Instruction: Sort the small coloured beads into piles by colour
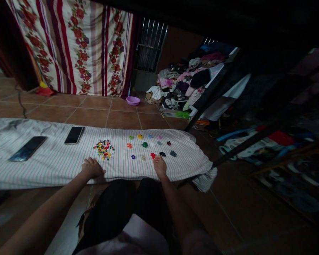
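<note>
On a striped cloth lies a mixed heap of small coloured pieces. To its right are several small single-colour piles, among them a yellow pile, a dark green pile, an orange pile and a black pile. My right hand has its fingertips at the red pile; whatever it may hold is too small to see. My left hand rests on the cloth just below the mixed heap, fingers apart, with nothing visible in it.
Two phones, one near the heap and one farther left, lie on the cloth. Beyond are a purple basin, a floral curtain and piled clothes. A dark metal bar slants at the right.
</note>
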The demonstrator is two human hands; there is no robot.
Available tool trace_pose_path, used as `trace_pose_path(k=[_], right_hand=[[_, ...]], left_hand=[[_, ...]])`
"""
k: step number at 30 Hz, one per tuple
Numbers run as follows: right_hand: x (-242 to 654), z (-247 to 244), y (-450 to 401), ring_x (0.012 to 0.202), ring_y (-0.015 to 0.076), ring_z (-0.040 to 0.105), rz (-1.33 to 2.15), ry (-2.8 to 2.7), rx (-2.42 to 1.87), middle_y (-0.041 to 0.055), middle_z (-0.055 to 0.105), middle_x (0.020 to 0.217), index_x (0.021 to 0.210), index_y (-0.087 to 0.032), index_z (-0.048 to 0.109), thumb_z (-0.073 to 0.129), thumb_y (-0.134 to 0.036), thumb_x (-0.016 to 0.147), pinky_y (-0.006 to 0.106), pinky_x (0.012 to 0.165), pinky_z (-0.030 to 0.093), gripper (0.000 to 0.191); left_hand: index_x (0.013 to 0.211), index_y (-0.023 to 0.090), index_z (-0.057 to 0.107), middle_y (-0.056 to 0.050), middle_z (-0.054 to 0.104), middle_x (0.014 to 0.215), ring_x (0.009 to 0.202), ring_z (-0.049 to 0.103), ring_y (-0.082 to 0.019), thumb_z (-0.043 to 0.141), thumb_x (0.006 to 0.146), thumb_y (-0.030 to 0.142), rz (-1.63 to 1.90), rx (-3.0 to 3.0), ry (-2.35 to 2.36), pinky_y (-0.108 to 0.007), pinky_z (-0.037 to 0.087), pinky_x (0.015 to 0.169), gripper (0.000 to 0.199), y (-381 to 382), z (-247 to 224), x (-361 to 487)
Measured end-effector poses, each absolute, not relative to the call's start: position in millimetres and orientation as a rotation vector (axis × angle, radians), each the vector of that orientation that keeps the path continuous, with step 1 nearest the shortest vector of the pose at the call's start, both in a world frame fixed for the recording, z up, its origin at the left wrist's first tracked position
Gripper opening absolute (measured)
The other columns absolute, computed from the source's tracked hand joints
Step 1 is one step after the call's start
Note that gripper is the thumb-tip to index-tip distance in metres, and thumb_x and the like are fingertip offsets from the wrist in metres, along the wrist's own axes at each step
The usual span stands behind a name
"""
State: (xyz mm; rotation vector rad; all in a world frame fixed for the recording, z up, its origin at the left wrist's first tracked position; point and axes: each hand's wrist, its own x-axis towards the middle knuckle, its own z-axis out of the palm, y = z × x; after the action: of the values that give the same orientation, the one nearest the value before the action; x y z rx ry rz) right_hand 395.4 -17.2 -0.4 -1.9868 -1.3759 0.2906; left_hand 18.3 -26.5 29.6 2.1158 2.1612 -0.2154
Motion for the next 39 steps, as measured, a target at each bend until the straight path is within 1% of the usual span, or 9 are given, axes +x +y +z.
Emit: trace_pose_path(k=[3, 10, 16, 20, 25, 30, 34, 36, 39], right_hand=[[395.4, -1.0, -19.7, 0.075, 0.0163, 0.064, 0.271, -1.373, -1.938, 0.0033, 0.069, 0.086, 0.084, -0.019, 0.060, 0.050, -0.020, 0.078, 0.027, 0.070, 0.047, 0.012], [391.3, 8.3, -25.0, 0.076, 0.0185, 0.063, 0.251, -1.323, -1.908, 0.0037, 0.069, 0.079, 0.075, -0.021, 0.060, 0.044, -0.022, 0.073, 0.029, 0.073, 0.048, 0.016], [374.8, 13.7, -24.1, 0.080, 0.0201, 0.063, 0.251, -1.352, -1.869, 0.0052, 0.070, 0.084, 0.079, -0.021, 0.065, 0.044, -0.024, 0.074, 0.031, 0.077, 0.049, 0.022], [353.6, 19.8, -17.8, 0.083, 0.0200, 0.063, 0.274, -1.414, -1.819, 0.0063, 0.070, 0.087, 0.081, -0.020, 0.066, 0.044, -0.022, 0.075, 0.031, 0.080, 0.049, 0.024], [318.5, 28.2, -8.6, 0.085, 0.0193, 0.063, 0.305, -1.613, -1.698, 0.0066, 0.070, 0.089, 0.087, -0.020, 0.068, 0.044, -0.020, 0.079, 0.031, 0.082, 0.049, 0.026], [278.8, 30.1, 2.0, 0.087, 0.0173, 0.064, 0.388, -1.802, -1.600, 0.0051, 0.070, 0.091, 0.090, -0.020, 0.070, 0.045, -0.015, 0.082, 0.029, 0.084, 0.048, 0.026], [248.0, 29.1, 15.5, 0.090, 0.0162, 0.064, 0.468, -1.908, -1.526, 0.0027, 0.071, 0.093, 0.090, -0.022, 0.070, 0.047, -0.012, 0.082, 0.028, 0.085, 0.049, 0.026], [234.0, 27.4, 23.5, 0.090, 0.0160, 0.064, 0.486, -1.931, -1.503, 0.0021, 0.071, 0.093, 0.089, -0.023, 0.070, 0.048, -0.011, 0.082, 0.028, 0.085, 0.049, 0.026], [215.4, 22.7, 36.2, 0.090, 0.0162, 0.064, 0.473, -1.941, -1.494, 0.0031, 0.071, 0.093, 0.090, -0.022, 0.071, 0.049, -0.010, 0.082, 0.028, 0.084, 0.049, 0.026]], left_hand=[[0.135, -0.009, 0.042, -0.039, 0.038, 0.139, 0.131, 0.036, -0.050, 0.045, 0.077, 0.062, -0.284, 2.105, 2.198, -0.054, 0.036, 0.097, 0.092, -35.5, 35.7, 19.5], [0.143, -0.006, 0.032, -0.034, 0.028, 0.149, 0.140, 0.026, -0.047, 0.038, 0.084, 0.063, -0.158, 2.167, 2.176, -0.053, 0.028, 0.108, 0.090, -51.4, 31.2, 14.2], [0.146, 0.003, 0.032, -0.023, 0.026, 0.155, 0.146, 0.019, -0.035, 0.024, 0.093, 0.050, 0.022, 2.178, 2.209, -0.049, 0.020, 0.115, 0.071, -59.3, 19.4, 7.4], [0.147, 0.007, 0.032, -0.018, 0.026, 0.156, 0.147, 0.017, -0.033, 0.020, 0.095, 0.046, 0.084, 2.084, 2.231, -0.050, 0.018, 0.117, 0.066, -53.6, 22.3, 4.1], [0.146, 0.007, 0.035, -0.018, 0.029, 0.155, 0.146, 0.020, -0.035, 0.023, 0.095, 0.044, 0.178, 2.003, 2.319, -0.052, 0.019, 0.116, 0.064, -35.4, 22.1, 5.3], [0.143, 0.000, 0.038, -0.024, 0.034, 0.151, 0.144, 0.026, -0.035, 0.025, 0.094, 0.042, 0.389, 2.011, 2.417, -0.052, 0.022, 0.116, 0.065, -18.5, 12.7, 6.4], [0.141, -0.002, 0.039, -0.026, 0.034, 0.150, 0.144, 0.024, -0.037, 0.025, 0.094, 0.043, 0.478, 2.044, 2.392, -0.055, 0.022, 0.115, 0.067, -9.5, 9.7, 3.7], [0.142, -0.001, 0.039, -0.027, 0.033, 0.150, 0.144, 0.023, -0.038, 0.026, 0.093, 0.042, 0.505, 2.064, 2.359, -0.058, 0.021, 0.114, 0.066, -7.1, 9.4, 2.2], [0.144, 0.007, 0.039, -0.025, 0.033, 0.151, 0.144, 0.023, -0.038, 0.028, 0.093, 0.042, 0.477, 2.082, 2.329, -0.061, 0.022, 0.113, 0.062, -5.6, 9.2, 0.9]])
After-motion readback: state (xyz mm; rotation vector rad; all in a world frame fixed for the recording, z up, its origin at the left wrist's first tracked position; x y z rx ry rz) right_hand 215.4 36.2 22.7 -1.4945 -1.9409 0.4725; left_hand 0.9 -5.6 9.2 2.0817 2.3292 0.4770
